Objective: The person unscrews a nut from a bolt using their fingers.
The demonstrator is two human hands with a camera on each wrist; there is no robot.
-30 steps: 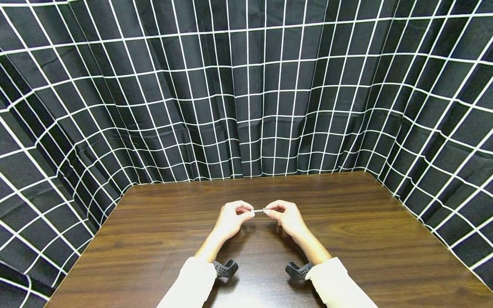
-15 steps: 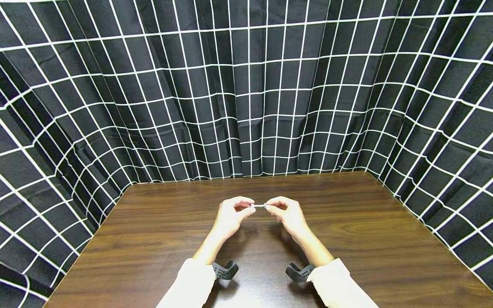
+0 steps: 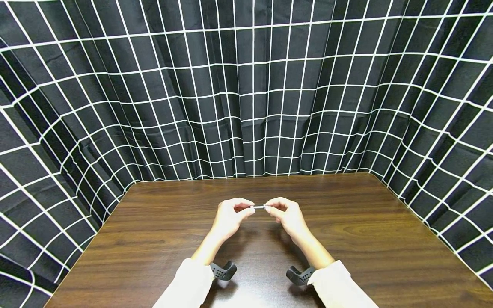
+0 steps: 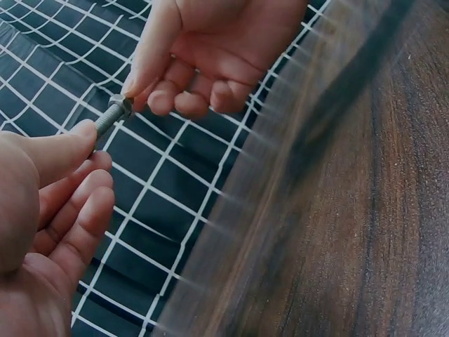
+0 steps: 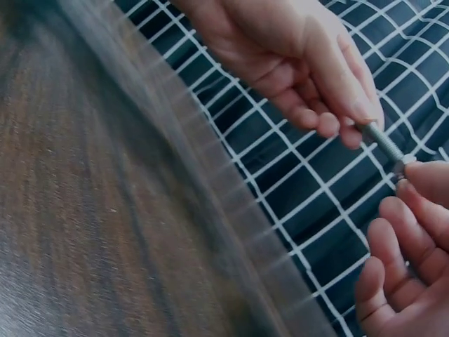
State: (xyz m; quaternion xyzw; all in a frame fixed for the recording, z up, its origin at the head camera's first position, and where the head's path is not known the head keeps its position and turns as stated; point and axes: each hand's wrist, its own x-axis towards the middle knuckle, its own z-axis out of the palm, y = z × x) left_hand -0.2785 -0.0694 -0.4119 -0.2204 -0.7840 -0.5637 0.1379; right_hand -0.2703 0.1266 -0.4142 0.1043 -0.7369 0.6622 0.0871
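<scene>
Dark curtain (image 3: 246,94), white grid lines, hanging in folds behind and along both sides. Brown wood-grain tabletop (image 3: 161,226), rounded far corners, bright glare (image 3: 250,298) near middle.

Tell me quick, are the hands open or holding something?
Left hand: closed, pinching one end of the bolt.
Right hand: closed, pinching the bolt's other end.

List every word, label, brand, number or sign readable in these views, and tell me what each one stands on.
None: no text can be read in any view.
Bolt between the two hands: any marking is too small to make out.
Dark devices at the wrists: holes show, but no legible lettering.
Curtain: white grid lines only.
Table: wood grain only.
</scene>
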